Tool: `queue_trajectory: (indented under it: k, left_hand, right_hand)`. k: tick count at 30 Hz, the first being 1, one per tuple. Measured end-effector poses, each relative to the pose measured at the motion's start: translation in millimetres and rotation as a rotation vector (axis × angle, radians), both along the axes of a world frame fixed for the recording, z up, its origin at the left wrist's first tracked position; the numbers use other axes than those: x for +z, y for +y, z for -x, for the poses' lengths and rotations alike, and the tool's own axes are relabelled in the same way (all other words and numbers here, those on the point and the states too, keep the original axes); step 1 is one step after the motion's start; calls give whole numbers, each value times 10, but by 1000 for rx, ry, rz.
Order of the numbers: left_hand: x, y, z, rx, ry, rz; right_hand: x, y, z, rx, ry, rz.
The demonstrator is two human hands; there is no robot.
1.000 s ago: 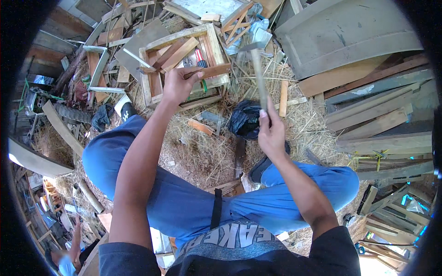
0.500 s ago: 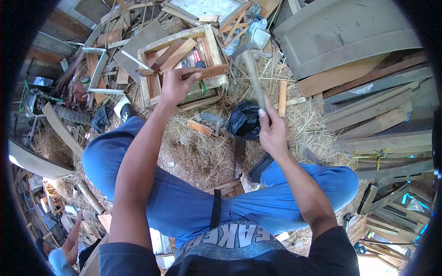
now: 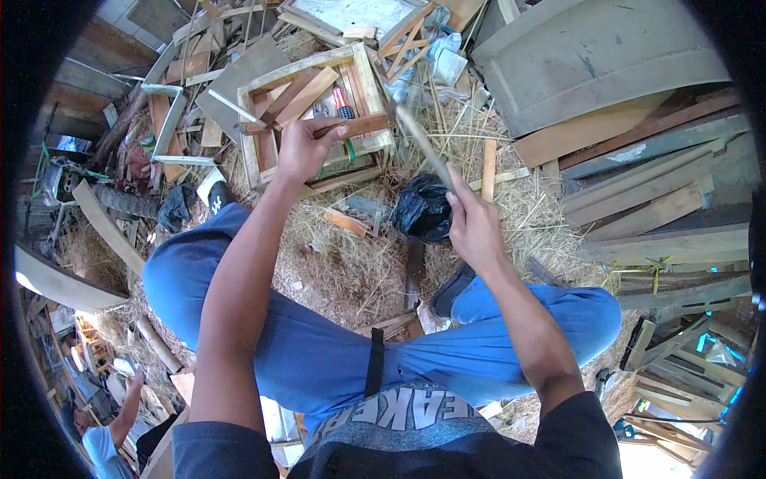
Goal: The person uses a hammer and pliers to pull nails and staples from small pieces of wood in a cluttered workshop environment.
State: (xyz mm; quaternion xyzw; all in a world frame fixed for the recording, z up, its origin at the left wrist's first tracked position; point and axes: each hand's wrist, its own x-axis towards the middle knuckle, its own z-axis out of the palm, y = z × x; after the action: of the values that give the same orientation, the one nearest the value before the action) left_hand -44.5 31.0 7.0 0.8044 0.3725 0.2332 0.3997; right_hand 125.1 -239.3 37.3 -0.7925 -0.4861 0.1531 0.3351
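Note:
My left hand (image 3: 299,149) grips a reddish wooden slat (image 3: 359,126) that lies across the near side of a pale wooden frame (image 3: 367,68) on the straw. My right hand (image 3: 472,225) holds the wooden handle of a hammer (image 3: 423,145), which tilts up and to the left toward the slat and is blurred by motion. Inside the frame lie loose slats and a red-handled tool (image 3: 343,100). A black plastic bag (image 3: 423,211) sits on the straw just left of my right hand.
I sit with blue trousers over straw-covered ground. Stacked planks (image 3: 662,207) lie to the right, a large grey board (image 3: 590,56) at upper right, scrap wood and frames at upper left. Another person (image 3: 104,435) crouches at lower left.
The hammer has swung from nearly upright to leaning left and down toward the slat. My right hand dropped slightly. My left hand stays on the slat.

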Motion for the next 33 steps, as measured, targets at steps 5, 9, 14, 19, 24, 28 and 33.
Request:
queue_trajectory:
  k: [5, 9, 14, 19, 24, 28, 33]
  left_hand:
    - [-21, 35, 22, 10, -18, 95]
    - [48, -31, -6, 13, -22, 37]
    - [-37, 129, 21, -1, -24, 115]
    - [57, 116, -31, 22, -38, 129]
    - [282, 221, -32, -46, 125, 31]
    - [436, 225, -129, -97, 227, -114]
    - [508, 246, -152, -93, 258, -138]
  right_hand:
    - [-2, -48, -25, 6, -47, -168]
    - [-40, -87, -45, 43, -166, 299]
    - [13, 1, -58, 9, -146, 28]
    - [51, 56, -141, -64, 3, -51]
    - [141, 49, -128, 15, 17, 79]
    - [97, 19, -58, 63, -62, -79]
    - [-28, -77, -97, 29, -78, 96]
